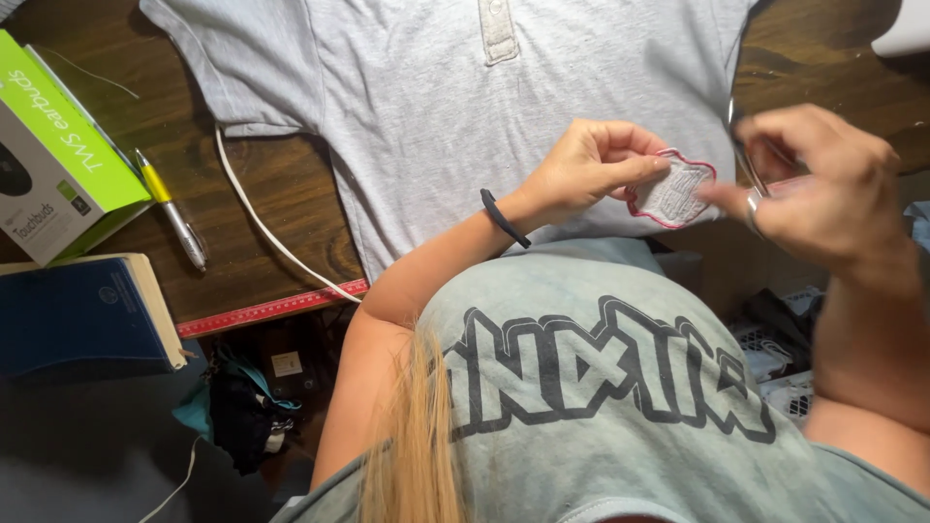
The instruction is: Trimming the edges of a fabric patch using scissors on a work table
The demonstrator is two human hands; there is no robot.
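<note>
Head view: both hands meet above a grey shirt (436, 107) spread on a dark wooden table (281, 194).
Left hand (586, 169): wrist bent, fingers pinched on the embroidered patch (675, 194).
Right hand (823, 189): blurred, fingers curled near the patch's right edge; grip cannot be told.
Patch: red-edged, between both hands, over the shirt's lower hem.
Table's left side: yellow pen (170, 208), green box (58, 145).

Green-and-white box (58, 145), yellow pen (170, 208), blue book (82, 315), red ruler (271, 308), white cord (266, 232)
</note>
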